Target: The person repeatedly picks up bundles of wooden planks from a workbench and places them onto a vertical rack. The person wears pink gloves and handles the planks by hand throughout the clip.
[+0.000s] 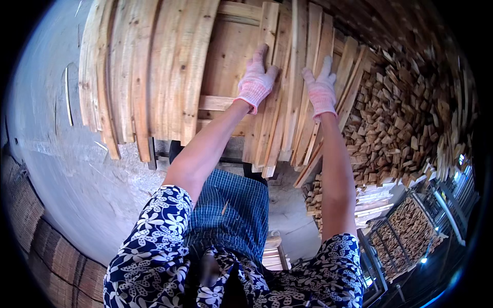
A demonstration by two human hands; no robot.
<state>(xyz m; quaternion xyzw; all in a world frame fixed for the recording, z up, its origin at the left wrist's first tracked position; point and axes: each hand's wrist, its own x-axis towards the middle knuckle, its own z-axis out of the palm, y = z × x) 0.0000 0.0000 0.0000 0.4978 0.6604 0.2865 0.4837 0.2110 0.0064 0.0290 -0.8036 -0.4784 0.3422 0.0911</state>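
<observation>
Both my hands wear pinkish-white knit gloves and reach forward over long wooden planks. My left hand [257, 79] rests on a narrow plank [269, 25] at the right side of a gap, its fingers stretched out and thumb apart. Farther right, my right hand [321, 90] lies over several loose planks [294, 110], fingers extended and thumb spread. These planks sit unevenly, some slightly fanned, with their near ends toward me. Left of the gap, a row of planks [172, 66] lies side by side. Wide boards and crosspieces [215, 102] show in the gap.
A dark metal support [152, 154] stands beneath the planks. To the right is a large pile of small cut wood pieces [393, 123]. A wire-sided crate [405, 231] of wood stands at lower right. Thin wood strips [68, 95] lie on the grey floor [46, 149].
</observation>
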